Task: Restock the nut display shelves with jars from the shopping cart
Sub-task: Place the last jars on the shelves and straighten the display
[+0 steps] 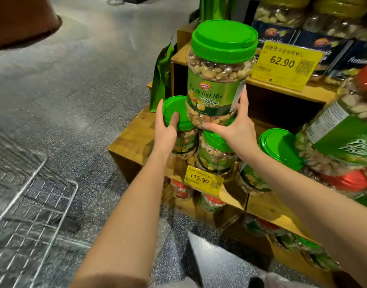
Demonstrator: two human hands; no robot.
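Note:
A tall clear jar of Fancy Nut Mix with a green lid stands stacked on the green lids of two lower jars on the wooden display shelf. My right hand grips its base, thumb under the front and fingers up its right side. My left hand holds the green lid of the lower left jar, thumb on top and fingers round its far rim. Under my right hand stands the lower middle jar. The wire shopping cart is at the lower left.
Another green-lidded jar stands right of the stack, with large pistachio jars beyond it. Yellow price tags read 115.90 and 62.90. Blue-labelled jars fill the upper shelf. Smaller red-lidded jars sit on lower shelves. Grey speckled floor lies left.

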